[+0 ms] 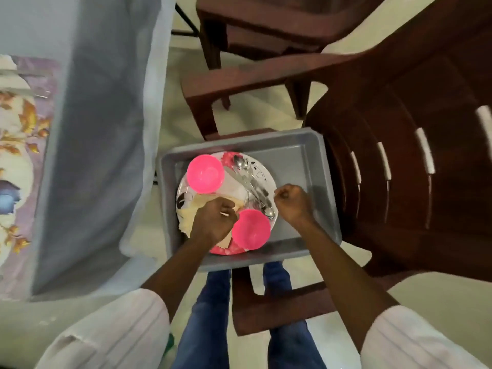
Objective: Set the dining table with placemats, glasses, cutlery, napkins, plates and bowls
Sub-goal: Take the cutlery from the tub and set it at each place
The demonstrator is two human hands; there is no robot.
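My left grip (213,219) is clamped on the napkins (190,211) at 8 o'clock on the plate (266,171) in the grey tray (306,161), probably to free them from between the pink bowls (205,173), while my right grip (292,203) curls at 3 o'clock beside the cutlery (253,182), on what I cannot tell.

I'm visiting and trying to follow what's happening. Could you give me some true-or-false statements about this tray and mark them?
1. A pink bowl and a second pink bowl sit on the patterned plate. True.
2. The tray is red. False: it is grey.
3. The cutlery lies on the plate, between the bowls. True.
4. The tray stands on the dining table. False: it rests on a brown chair.
5. The left hand grips a glass. False: it grips the cream napkins.
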